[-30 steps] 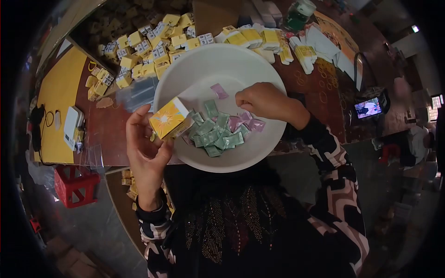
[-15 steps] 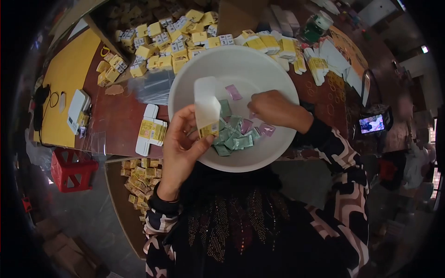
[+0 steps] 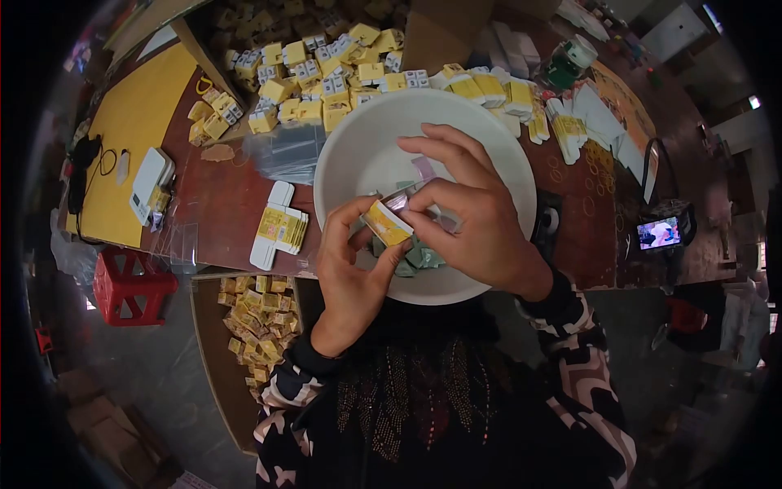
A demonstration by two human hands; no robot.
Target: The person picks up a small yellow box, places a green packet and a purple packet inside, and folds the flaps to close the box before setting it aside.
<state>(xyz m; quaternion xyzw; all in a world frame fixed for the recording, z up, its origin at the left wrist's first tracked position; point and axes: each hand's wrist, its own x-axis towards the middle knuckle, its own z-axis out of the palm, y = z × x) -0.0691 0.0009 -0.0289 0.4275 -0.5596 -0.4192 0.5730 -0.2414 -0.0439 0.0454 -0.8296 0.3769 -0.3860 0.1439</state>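
Right, the left hand (image 3: 349,281) is clamped around a small yellow carton (image 3: 388,226), tilted over the white basin (image 3: 346,147), and the right hand (image 3: 476,216) has thumb and forefinger closed on a shiny sachet (image 3: 397,202) at the carton's open end! Beneath them, green sachets (image 3: 420,259) lie in the basin, a pink sachet (image 3: 423,169) just beyond. Off to the left, flattened cartons (image 3: 279,228); farther back, heaped yellow-and-white boxes (image 3: 295,85)!
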